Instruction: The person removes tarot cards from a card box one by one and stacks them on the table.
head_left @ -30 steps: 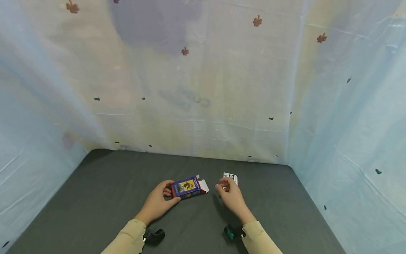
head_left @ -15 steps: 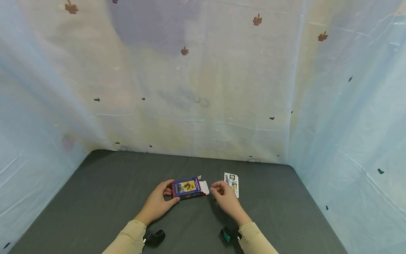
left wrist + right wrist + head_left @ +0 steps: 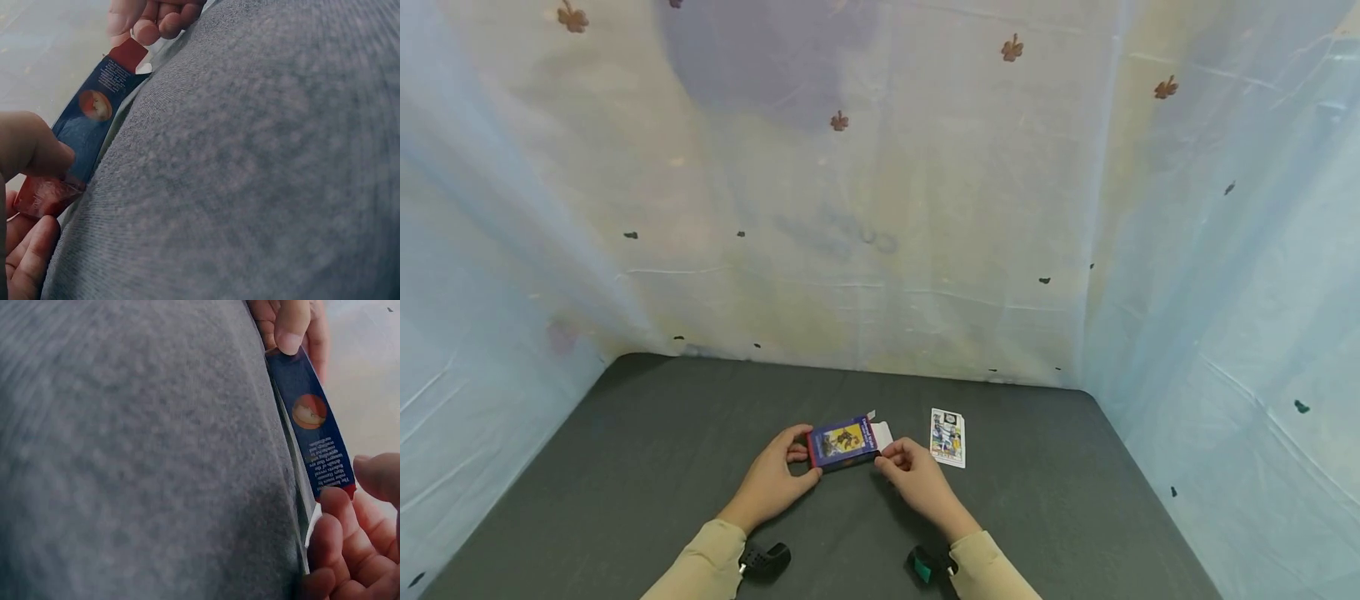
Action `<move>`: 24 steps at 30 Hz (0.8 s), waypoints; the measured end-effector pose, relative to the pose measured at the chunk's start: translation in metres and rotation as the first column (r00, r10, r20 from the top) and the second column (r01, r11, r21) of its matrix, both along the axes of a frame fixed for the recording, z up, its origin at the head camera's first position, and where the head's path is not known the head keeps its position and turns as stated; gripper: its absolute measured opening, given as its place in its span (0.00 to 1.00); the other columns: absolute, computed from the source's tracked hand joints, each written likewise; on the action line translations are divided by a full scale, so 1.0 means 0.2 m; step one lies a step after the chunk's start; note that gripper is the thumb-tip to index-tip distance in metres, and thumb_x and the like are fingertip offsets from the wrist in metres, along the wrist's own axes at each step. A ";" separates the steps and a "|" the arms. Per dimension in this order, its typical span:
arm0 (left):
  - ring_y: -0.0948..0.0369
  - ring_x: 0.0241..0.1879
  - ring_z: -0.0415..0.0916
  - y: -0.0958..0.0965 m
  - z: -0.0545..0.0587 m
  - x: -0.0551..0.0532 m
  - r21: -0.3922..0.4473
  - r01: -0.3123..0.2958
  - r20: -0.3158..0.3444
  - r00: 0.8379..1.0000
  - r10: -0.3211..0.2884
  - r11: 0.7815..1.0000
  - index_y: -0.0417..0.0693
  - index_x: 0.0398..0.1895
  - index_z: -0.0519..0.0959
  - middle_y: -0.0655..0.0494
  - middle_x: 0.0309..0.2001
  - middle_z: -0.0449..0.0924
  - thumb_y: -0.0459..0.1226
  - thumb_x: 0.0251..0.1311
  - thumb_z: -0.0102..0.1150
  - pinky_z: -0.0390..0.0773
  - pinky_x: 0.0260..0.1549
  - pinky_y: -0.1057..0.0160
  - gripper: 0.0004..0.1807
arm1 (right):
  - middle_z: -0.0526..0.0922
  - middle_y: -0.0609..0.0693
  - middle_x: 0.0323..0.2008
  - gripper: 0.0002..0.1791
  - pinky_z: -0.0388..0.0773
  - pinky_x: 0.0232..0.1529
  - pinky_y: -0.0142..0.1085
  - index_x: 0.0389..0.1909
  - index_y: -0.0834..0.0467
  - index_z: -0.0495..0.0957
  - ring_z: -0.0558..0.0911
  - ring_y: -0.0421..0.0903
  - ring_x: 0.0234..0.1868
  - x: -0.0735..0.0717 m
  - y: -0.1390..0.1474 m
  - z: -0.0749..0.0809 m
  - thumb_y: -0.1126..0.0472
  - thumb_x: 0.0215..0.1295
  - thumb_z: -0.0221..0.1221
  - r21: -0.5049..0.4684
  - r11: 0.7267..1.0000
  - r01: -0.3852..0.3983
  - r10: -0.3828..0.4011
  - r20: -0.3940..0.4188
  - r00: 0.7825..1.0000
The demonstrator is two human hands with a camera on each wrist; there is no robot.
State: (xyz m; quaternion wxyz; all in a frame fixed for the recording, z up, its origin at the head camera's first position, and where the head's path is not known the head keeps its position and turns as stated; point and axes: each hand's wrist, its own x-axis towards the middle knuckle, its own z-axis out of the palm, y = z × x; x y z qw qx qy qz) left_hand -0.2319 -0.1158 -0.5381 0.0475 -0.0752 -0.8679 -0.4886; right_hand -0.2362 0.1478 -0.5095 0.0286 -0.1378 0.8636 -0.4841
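A small blue and red card box (image 3: 842, 442) with a yellow picture lies on the dark table in the head view. My left hand (image 3: 772, 475) grips its left end, thumb on the near narrow side (image 3: 94, 125). At the right end the box stands open, a white flap (image 3: 882, 433) sticking out. Loosely bent fingers of my right hand (image 3: 919, 479) are right at that end. In the right wrist view, a gap shows between the right thumb (image 3: 378, 477) and the fingers. A red side flap (image 3: 129, 55) shows just below the right fingertips in the left wrist view.
A small stack of printed cards (image 3: 948, 437), white-edged, lies just beyond the right hand. The dark table (image 3: 700, 417) is bounded by pale hanging sheets (image 3: 880, 317) at the back and sides. Each wrist carries a black camera mount (image 3: 766, 562).
My right hand has moved left from the cards to the box's open end, uncovering the card stack. My left hand stays on the box, which has barely moved.
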 end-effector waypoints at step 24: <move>0.58 0.51 0.76 -0.01 0.00 0.01 0.029 0.033 0.011 0.999 -0.033 0.999 0.55 0.67 0.66 0.54 0.55 0.73 0.35 0.52 0.70 0.75 0.51 0.54 0.37 | 0.79 0.47 0.30 0.13 0.75 0.27 0.33 0.46 0.61 0.76 0.76 0.40 0.27 -0.02 -0.03 0.05 0.55 0.69 0.59 -0.016 0.999 0.046 -0.046 -0.015 0.999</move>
